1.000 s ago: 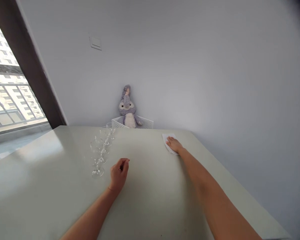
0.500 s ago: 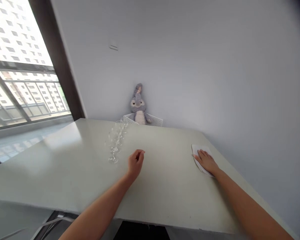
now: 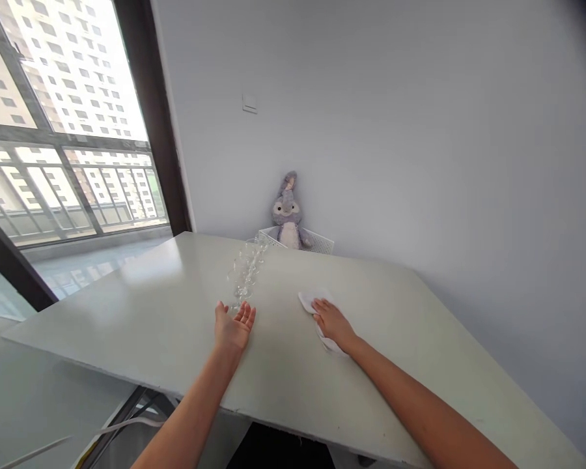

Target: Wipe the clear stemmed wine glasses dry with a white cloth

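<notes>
My left hand (image 3: 233, 331) is palm up at the near end of a row of clear, see-through rounded pieces (image 3: 249, 270); their exact kind is hard to make out. Its fingers are apart and lightly bent, and nothing shows in the palm. Whether the fingertips touch the nearest piece, I cannot tell. To the right, my right hand (image 3: 333, 322) lies palm down on a white cloth (image 3: 306, 301), pressing it to the tabletop. The cloth is creased and partly covered by the hand.
The pale table (image 3: 390, 365) reaches back to the wall. Beyond its far edge, a grey plush rabbit (image 3: 287, 212) sits in a white perforated basket (image 3: 322, 243). A window (image 3: 78, 176) is at the left, and a white cable (image 3: 127, 425) hangs below the front edge.
My right hand has slid left with the cloth, which is now more crumpled. The left hand has turned palm up, opened its fingers and moved toward the clear pieces. The view has shifted left.
</notes>
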Motion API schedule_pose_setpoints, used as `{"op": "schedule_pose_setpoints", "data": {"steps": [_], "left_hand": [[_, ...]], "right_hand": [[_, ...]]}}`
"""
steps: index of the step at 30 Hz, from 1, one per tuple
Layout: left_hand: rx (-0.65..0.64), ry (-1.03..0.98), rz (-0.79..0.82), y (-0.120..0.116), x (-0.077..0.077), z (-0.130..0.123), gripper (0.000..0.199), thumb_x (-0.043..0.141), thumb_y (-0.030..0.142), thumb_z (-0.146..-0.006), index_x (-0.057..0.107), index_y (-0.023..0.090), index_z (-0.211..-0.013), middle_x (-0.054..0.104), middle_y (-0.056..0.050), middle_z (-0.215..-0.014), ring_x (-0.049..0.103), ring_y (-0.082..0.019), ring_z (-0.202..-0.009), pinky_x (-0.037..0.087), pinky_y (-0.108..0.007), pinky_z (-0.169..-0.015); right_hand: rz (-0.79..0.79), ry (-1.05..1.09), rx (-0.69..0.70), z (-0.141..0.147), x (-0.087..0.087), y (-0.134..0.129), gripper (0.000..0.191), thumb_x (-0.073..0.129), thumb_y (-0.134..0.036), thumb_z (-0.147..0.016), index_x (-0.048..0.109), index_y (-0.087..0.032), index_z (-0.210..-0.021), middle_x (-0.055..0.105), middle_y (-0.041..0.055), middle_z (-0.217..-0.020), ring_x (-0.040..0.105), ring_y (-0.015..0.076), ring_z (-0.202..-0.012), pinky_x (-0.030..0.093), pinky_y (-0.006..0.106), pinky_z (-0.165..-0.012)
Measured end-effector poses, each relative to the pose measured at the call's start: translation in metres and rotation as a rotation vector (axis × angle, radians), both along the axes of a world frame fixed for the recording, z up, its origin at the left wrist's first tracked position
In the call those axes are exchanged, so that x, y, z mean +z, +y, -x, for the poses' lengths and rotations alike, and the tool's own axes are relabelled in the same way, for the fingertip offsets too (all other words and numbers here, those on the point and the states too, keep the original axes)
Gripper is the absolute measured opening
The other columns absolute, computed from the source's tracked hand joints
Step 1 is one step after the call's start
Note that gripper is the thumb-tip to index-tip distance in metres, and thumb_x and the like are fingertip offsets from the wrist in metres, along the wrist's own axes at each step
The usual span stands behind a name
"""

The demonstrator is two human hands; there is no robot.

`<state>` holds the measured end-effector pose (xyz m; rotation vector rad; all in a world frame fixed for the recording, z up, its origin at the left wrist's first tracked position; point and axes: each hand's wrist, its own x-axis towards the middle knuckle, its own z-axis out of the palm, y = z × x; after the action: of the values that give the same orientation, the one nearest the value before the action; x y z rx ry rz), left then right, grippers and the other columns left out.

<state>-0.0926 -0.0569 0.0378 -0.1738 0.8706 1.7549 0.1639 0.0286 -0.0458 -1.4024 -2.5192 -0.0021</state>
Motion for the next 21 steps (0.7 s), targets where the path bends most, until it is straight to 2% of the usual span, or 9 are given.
{"op": "schedule_pose_setpoints", "data": {"steps": [2, 5, 7, 9, 12, 14, 16, 18, 21], "left_hand": [[-0.065, -0.038, -0.038, 0.007, -0.002, 0.009, 0.054, 0.041, 0.048, -0.08, 0.014, 0.029, -0.123, 0.049, -0.012, -0.103, 0.061, -0.017, -0.077, 0.053, -0.037, -0.061], [-0.136, -0.07, -0.069, 0.017, -0.004, 0.016, 0.059, 0.038, 0.052, -0.08, 0.004, 0.034, -0.126, 0.044, -0.017, -0.114, 0.06, -0.024, -0.089, 0.053, -0.044, -0.062], [-0.146, -0.08, -0.083, 0.024, -0.006, 0.018, 0.054, 0.035, 0.051, -0.082, 0.007, 0.036, -0.125, 0.042, -0.018, -0.118, 0.059, -0.026, -0.093, 0.053, -0.045, -0.062], [-0.141, -0.084, -0.107, 0.031, -0.009, 0.021, 0.045, 0.033, 0.05, -0.083, 0.017, 0.033, -0.122, 0.043, -0.019, -0.118, 0.058, -0.026, -0.095, 0.053, -0.043, -0.062], [-0.141, -0.095, -0.163, 0.038, -0.014, 0.024, 0.037, 0.03, 0.05, -0.084, 0.034, 0.023, -0.109, 0.047, -0.021, -0.114, 0.057, -0.026, -0.098, 0.054, -0.04, -0.063], [-0.149, -0.096, -0.216, 0.039, -0.016, 0.025, 0.038, 0.03, 0.052, -0.083, 0.04, 0.019, -0.1, 0.049, -0.021, -0.111, 0.057, -0.027, -0.099, 0.054, -0.04, -0.065], [-0.154, -0.093, -0.26, 0.038, -0.015, 0.026, 0.04, 0.033, 0.053, -0.082, 0.043, 0.016, -0.093, 0.05, -0.021, -0.108, 0.057, -0.027, -0.099, 0.054, -0.039, -0.066], [-0.156, -0.085, -0.273, 0.035, -0.011, 0.024, 0.038, 0.038, 0.052, -0.081, 0.044, 0.015, -0.088, 0.051, -0.019, -0.106, 0.057, -0.026, -0.098, 0.055, -0.037, -0.067], [-0.168, -0.057, -0.262, 0.03, -0.002, 0.013, 0.03, 0.047, 0.044, -0.079, 0.044, 0.014, -0.084, 0.053, -0.017, -0.102, 0.059, -0.023, -0.094, 0.055, -0.032, -0.068]], "right_hand": [[-0.006, 0.053, 0.114, 0.017, 0.002, -0.01, 0.042, 0.03, -0.027, -0.087, 0.048, -0.014, -0.123, 0.045, 0.0094, -0.129, 0.035, 0.0224, -0.123, 0.028, 0.041, -0.1], [-0.003, 0.144, 0.24, 0.032, 0.006, -0.029, 0.039, 0.032, -0.025, -0.087, 0.05, -0.018, -0.12, 0.048, 0.008, -0.126, 0.039, 0.0214, -0.12, 0.031, 0.042, -0.098], [0.023, 0.213, 0.295, 0.035, 0.01, -0.041, 0.037, 0.032, -0.026, -0.087, 0.052, -0.019, -0.118, 0.05, 0.0071, -0.124, 0.041, 0.0205, -0.119, 0.033, 0.041, -0.097], [0.07, 0.298, 0.323, 0.035, 0.014, -0.051, 0.036, 0.031, -0.029, -0.088, 0.054, -0.02, -0.115, 0.054, 0.0064, -0.121, 0.043, 0.0197, -0.117, 0.033, 0.04, -0.097], [0.21, 0.492, 0.235, 0.03, 0.021, -0.058, 0.037, 0.032, -0.038, -0.088, 0.059, -0.021, -0.105, 0.061, 0.0066, -0.107, 0.052, 0.0203, -0.104, 0.036, 0.038, -0.09], [0.361, 0.694, 0.107, 0.027, 0.025, -0.057, 0.04, 0.034, -0.047, -0.085, 0.062, -0.019, -0.091, 0.065, 0.0045, -0.087, 0.058, 0.0193, -0.084, 0.041, 0.034, -0.078], [0.543, 0.955, -0.007, 0.023, 0.03, -0.055, 0.043, 0.041, -0.055, -0.078, 0.061, -0.017, -0.079, 0.063, 0.0011, -0.069, 0.056, 0.0172, -0.067, 0.042, 0.03, -0.066], [0.73, 1.245, -0.063, 0.019, 0.037, -0.055, 0.042, 0.051, -0.057, -0.072, 0.061, -0.016, -0.078, 0.062, 0.0003, -0.065, 0.055, 0.0167, -0.063, 0.041, 0.029, -0.064], [0.971, 1.577, -0.028, 0.012, 0.047, -0.057, 0.038, 0.054, -0.052, -0.072, 0.062, -0.018, -0.086, 0.065, 0.0026, -0.074, 0.058, 0.0184, -0.07, 0.042, 0.031, -0.071]]}}
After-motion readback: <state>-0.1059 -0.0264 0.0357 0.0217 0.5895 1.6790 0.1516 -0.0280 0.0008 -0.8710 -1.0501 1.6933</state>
